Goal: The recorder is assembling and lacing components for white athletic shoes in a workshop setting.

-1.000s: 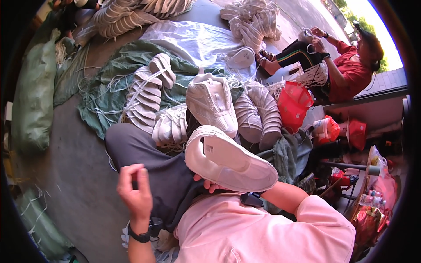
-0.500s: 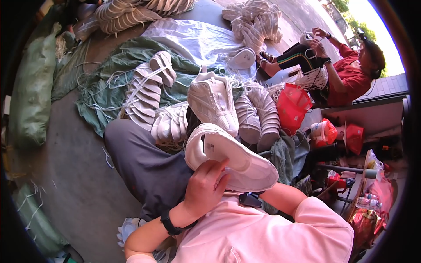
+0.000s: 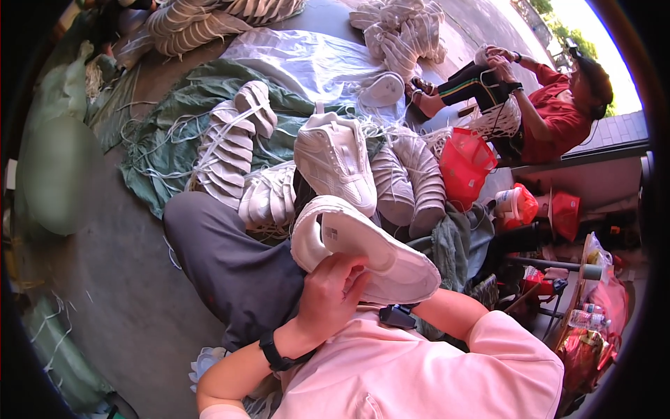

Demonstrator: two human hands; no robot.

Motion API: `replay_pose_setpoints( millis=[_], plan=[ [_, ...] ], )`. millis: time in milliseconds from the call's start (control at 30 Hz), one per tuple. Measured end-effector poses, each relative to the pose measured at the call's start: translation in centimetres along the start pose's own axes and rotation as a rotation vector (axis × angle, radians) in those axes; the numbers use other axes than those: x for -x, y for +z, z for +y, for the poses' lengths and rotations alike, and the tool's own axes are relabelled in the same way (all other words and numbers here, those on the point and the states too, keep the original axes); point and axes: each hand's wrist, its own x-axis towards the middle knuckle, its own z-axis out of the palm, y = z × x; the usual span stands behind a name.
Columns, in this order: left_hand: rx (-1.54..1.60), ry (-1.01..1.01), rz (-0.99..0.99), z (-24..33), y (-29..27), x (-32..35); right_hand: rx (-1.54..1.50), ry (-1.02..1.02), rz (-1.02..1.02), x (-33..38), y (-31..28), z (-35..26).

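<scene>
A white shoe upper (image 3: 398,269) is tilted in front of my chest, its open underside and inner lining facing up. My left hand (image 3: 331,290), with a dark band on the wrist, lies against its near edge. Thumb and fingers are pinched together there; whatever is between them is too small to make out. My right forearm (image 3: 453,314) runs in behind the upper, which hides my right hand and its fingers. Just beyond stands another white shoe (image 3: 335,160), toe toward me, with unlaced eyelets.
Stacks of nested uppers tied with laces (image 3: 227,157) lie on a green sheet (image 3: 164,157); more paired stacks (image 3: 412,178) sit beside a red bag (image 3: 464,167). A person in red (image 3: 555,115) sits at far right, handling a pale piece. Green sacks (image 3: 56,174) line the left.
My left fingers have curled in slightly at the upper's edge. The whole view has shifted a little. The person in red has brought their hands closer together.
</scene>
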Motion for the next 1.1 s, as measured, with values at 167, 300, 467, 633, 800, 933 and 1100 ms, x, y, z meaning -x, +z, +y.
replay_pose_setpoints(
  millis=[167, 300, 467, 633, 800, 933, 1100],
  plan=[
    [-0.075, 0.038, 0.005, -0.4, 0.6, -0.8, 0.006, -0.008, -0.004, 0.4, 0.2, -0.3],
    [-0.169, 0.137, 0.031, -0.5, 0.7, -1.2, 0.01, -0.011, -0.007, 0.7, 0.1, -0.3],
    [-0.162, 0.163, 0.006, -0.5, 0.7, -1.3, 0.019, -0.025, -0.013, 0.4, 0.4, -0.6],
    [-0.048, 0.04, -0.038, -0.3, 0.6, -0.8, 0.026, -0.03, -0.02, 1.1, 0.6, -1.0],
    [0.067, -0.075, -0.047, -0.6, 0.9, -0.6, 0.036, -0.038, -0.026, 1.4, 0.7, -1.1],
    [0.179, -0.179, -0.073, -0.4, 0.9, -0.7, 0.045, -0.047, -0.027, 1.2, 0.9, -1.3],
    [0.604, -0.434, -0.127, 0.0, 0.0, -0.6, 0.051, -0.05, -0.033, -1.6, 1.5, -2.6]
  ],
)
